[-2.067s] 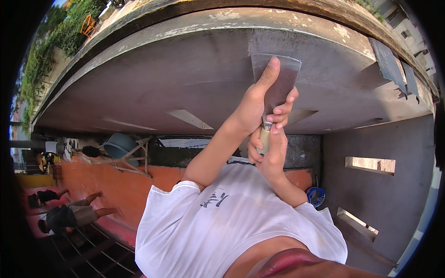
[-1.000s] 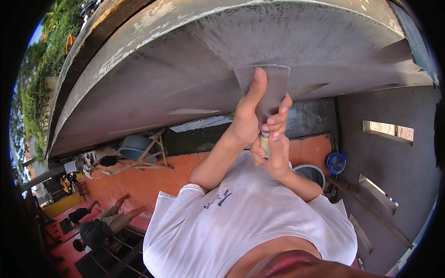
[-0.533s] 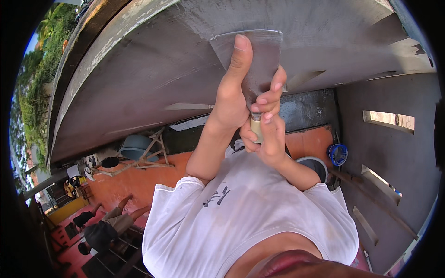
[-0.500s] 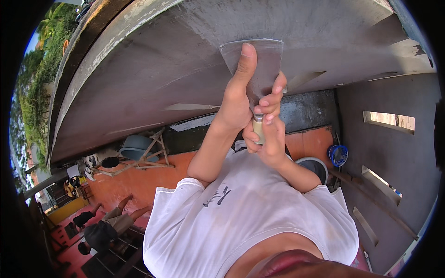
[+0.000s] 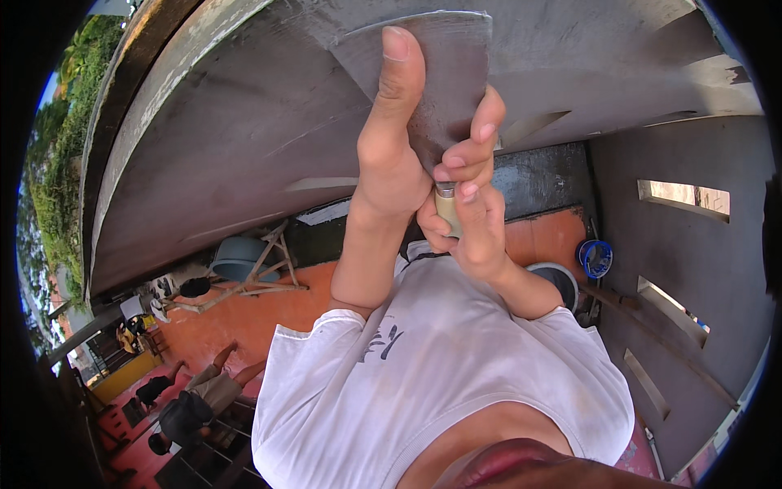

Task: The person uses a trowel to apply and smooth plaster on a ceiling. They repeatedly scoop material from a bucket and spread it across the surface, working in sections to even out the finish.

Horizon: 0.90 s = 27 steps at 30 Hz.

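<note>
A wide steel scraper blade (image 5: 444, 73) is raised to the grey concrete surface (image 5: 212, 130) above my chest, its broad edge at or very near it. My left hand (image 5: 395, 155) grips the blade, thumb lying along the face and fingertips curled round the right side. Just below, my right hand (image 5: 476, 236) is closed on the scraper's pale handle (image 5: 448, 208), under a metal collar. My white T-shirt fills the lower middle.
At left are a tub (image 5: 232, 259) on a wooden stand (image 5: 273, 269) and two other people (image 5: 183, 420) (image 5: 151, 387). A blue bucket (image 5: 595, 259) and grey basin (image 5: 554, 277) sit beside the slotted grey wall (image 5: 692, 269) at right. Greenery shows far left.
Both hands and the scraper have moved up the picture and slightly left along the concrete, looking larger now. The view has also shifted. My grip looks the same.
</note>
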{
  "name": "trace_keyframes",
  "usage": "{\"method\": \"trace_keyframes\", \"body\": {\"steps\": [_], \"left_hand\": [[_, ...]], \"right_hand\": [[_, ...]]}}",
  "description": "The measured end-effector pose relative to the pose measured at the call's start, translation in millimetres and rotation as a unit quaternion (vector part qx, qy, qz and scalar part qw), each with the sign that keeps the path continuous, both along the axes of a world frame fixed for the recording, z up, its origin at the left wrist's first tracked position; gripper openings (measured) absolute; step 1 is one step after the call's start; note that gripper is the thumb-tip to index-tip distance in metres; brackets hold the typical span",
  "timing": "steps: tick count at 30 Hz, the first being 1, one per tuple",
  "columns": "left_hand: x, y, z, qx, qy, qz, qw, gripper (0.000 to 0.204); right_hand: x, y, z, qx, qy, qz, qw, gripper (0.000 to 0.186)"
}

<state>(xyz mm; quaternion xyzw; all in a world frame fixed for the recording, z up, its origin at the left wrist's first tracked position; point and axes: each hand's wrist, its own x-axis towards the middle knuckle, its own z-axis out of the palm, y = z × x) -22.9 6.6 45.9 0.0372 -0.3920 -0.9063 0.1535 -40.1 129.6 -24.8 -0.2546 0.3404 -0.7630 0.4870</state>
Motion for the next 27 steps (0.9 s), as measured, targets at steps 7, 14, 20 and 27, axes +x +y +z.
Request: {"method": "trace_keyframes", "body": {"steps": [7,14,20,27], "left_hand": [[1,7,-20,0.004,-0.071,0.008,0.997,0.083],[4,11,-39,0.022,-0.072,-0.013,0.997,0.081],[3,-4,-14,-0.009,-0.029,-0.019,0.999,0.081],[12,7,-44,0.057,-0.07,-0.031,0.995,0.08]], "right_hand": [[3,8,-23,0.016,-0.025,-0.01,1.0,0.038],[14,17,-41,0.042,-0.079,-0.01,0.996,0.037],[9,-8,-29,-0.062,0.006,-0.03,0.998,0.038],[24,12,-37,0.005,-0.049,-0.026,0.998,0.036]]}}
